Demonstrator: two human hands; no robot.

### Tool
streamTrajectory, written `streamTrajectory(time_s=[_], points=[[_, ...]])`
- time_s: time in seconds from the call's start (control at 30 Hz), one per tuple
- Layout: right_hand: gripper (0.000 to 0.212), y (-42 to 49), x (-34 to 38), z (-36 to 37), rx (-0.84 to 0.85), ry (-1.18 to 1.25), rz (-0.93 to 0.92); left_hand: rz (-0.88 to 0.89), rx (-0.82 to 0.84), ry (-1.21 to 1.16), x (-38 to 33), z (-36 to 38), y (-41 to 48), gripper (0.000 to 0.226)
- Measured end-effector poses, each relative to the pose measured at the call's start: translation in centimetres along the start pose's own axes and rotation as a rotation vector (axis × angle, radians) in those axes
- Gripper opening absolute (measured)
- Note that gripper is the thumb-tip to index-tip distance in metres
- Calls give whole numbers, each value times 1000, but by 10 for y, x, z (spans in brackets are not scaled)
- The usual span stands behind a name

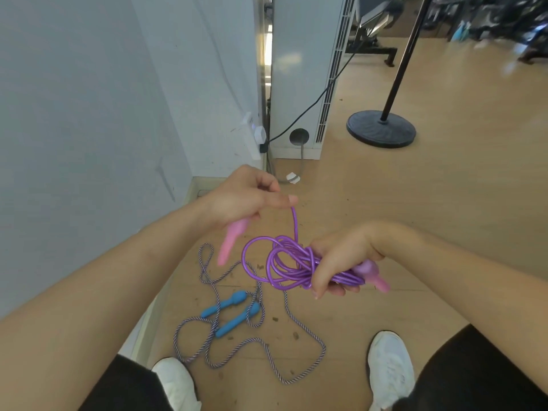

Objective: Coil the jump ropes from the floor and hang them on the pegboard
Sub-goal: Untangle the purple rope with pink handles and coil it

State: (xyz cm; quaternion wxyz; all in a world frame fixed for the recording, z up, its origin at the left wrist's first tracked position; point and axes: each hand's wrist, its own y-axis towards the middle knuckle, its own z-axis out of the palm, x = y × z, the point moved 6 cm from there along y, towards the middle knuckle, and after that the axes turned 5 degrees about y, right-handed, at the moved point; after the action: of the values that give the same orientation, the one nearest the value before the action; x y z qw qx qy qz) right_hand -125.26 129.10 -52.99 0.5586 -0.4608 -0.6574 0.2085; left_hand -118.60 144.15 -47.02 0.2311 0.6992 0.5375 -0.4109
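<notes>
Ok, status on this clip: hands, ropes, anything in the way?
Left hand grips one pink handle. Right hand holds purple rope coil. Blue-handled rope loose on floor. Pegboard out of view.

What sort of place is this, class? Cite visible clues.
Probably a gym: a purple jump rope, a blue-handled jump rope on the wooden floor, and an apparent workout bench behind.
</notes>
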Motion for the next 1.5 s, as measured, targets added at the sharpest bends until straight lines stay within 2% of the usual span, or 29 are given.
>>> streamTrajectory(time_s=[0.1,0.2,0.3,0.4,0.47,0.57,0.67,0.77,0.83,0.87,0.93,1.07,1.2,1.33,1.43,1.5], points=[[15,12,-8,-7,-78,80,21,23,176,-167,-18,13,-15,25],[14,10,-12,-23,-181,211,19,68,298,-246,-30,24,-30,42],[14,1,-12,-39,-191,440,-53,100,283,-244,-31,27,-39,35],[8,-11,-2,-50,-96,692,-249,82,203,-198,-20,24,-39,18],[8,-21,8,-51,-1,754,-404,49,165,-183,-14,22,-38,17],[19,-28,19,-46,98,755,-548,-19,167,-214,-7,24,-39,17],[36,-23,19,-45,68,794,-529,-62,202,-247,-2,29,-41,23],[28,-21,19,-43,39,786,-490,-103,189,-270,-1,30,-42,29],[23,-24,20,-41,38,750,-467,-106,188,-244,0,28,-40,49],[25,-24,21,-39,36,722,-452,-97,203,-258,-2,27,-40,52],[32,-25,22,-35,31,655,-426,-90,207,-376,-8,28,-40,40],[17,-22,23,-36,12,673,-461,-115,83,-576,-10,28,-36,15],[27,-23,21,-43,-66,672,-454,-147,58,-746,-7,26,-32,7],[27,-26,18,-49,-259,584,-427,-194,77,-724,-6,28,-33,22],[30,-25,19,-55,-402,509,-466,-255,72,-728,-2,24,-31,23],[25,-25,19,-58,-486,471,-504,-278,63,-719,1,21,-28,21]])
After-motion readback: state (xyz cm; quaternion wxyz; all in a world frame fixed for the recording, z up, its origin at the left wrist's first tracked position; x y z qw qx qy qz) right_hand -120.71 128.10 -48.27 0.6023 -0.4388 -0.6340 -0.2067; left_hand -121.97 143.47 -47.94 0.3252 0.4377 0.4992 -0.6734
